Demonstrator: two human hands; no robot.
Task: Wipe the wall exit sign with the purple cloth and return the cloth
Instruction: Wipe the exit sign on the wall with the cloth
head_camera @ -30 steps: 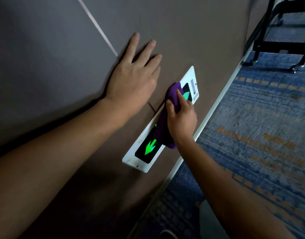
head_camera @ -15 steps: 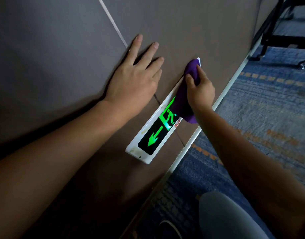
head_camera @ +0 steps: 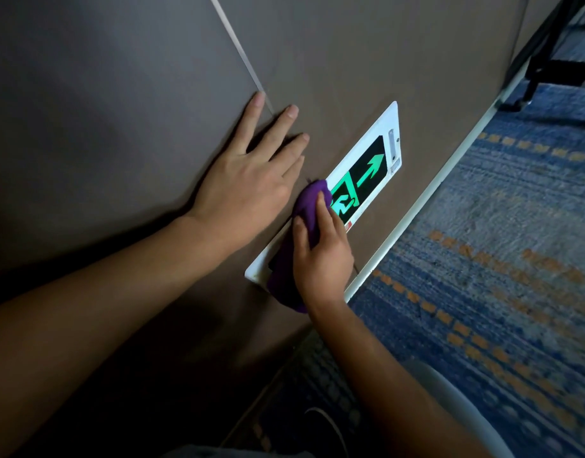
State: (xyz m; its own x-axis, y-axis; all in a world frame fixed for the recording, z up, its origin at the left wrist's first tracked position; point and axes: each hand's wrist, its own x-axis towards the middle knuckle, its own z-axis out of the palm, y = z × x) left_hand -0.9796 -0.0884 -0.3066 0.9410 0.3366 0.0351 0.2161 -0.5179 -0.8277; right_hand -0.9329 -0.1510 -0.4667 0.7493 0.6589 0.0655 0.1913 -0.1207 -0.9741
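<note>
The exit sign (head_camera: 372,163) is a white-framed black panel low on the brown wall, with a glowing green arrow and running figure. My right hand (head_camera: 322,252) presses the bunched purple cloth (head_camera: 292,246) against the sign's near half, hiding the near arrow. The far arrow and part of the figure show beyond the cloth. My left hand (head_camera: 251,183) lies flat on the wall just above the sign, fingers spread, holding nothing.
A white baseboard (head_camera: 426,206) runs along the foot of the wall. Blue carpet with orange dashes (head_camera: 483,276) covers the floor on the right. A black metal frame on legs (head_camera: 549,57) stands at the top right. My shoe (head_camera: 324,428) shows at the bottom.
My right hand has slid the cloth from the sign's far end back to its near end, uncovering the far arrow. The left hand has stayed flat on the wall.
</note>
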